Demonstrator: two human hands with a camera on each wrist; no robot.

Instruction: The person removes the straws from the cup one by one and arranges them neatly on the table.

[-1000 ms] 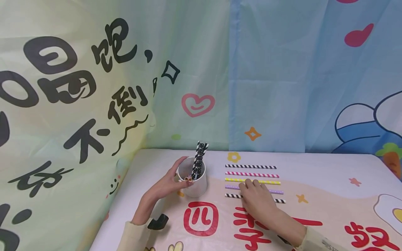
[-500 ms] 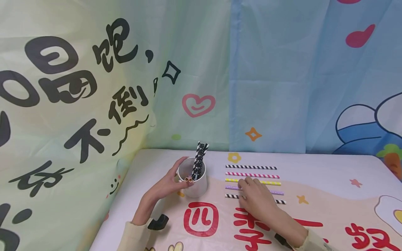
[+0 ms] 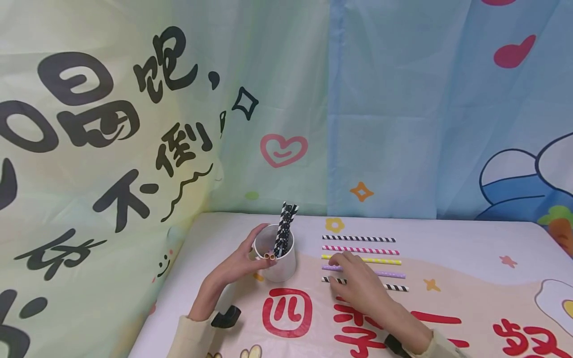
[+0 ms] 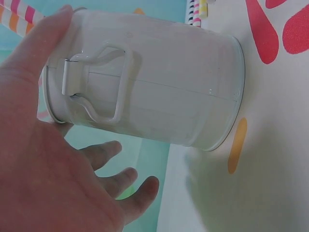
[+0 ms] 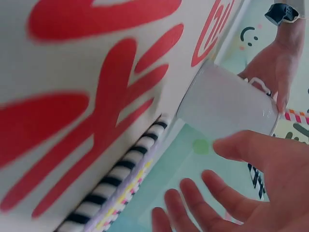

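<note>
My left hand [image 3: 235, 263] grips a white metal mug [image 3: 284, 269] by its rim, thumb on the near side. The mug's handle [image 4: 123, 92] faces the left wrist camera, where several fingers stick out past the mug. Black-and-white paper straws [image 3: 283, 233] lean in the mug; pink-striped and orange-striped straws [image 4: 21, 17] show beside the thumb. My right hand [image 3: 358, 283] hovers over a row of straws with its fingers spread and nothing held. That row has a far black-striped straw [image 3: 358, 238], pink [image 3: 360, 250], yellow [image 3: 385, 260], purple [image 3: 394, 274] and near black-striped [image 3: 397, 288] ones.
A printed cloth with red characters [image 3: 286, 313] covers the table [image 3: 470, 243]. Patterned curtains [image 3: 385, 124] hang behind it and along the left side. A black strap [image 3: 226, 316] is on the left wrist.
My right hand has shifted left across the straws, and its fingers have spread apart. My left hand and the mug stay in place, and the row of straws lies as before.
</note>
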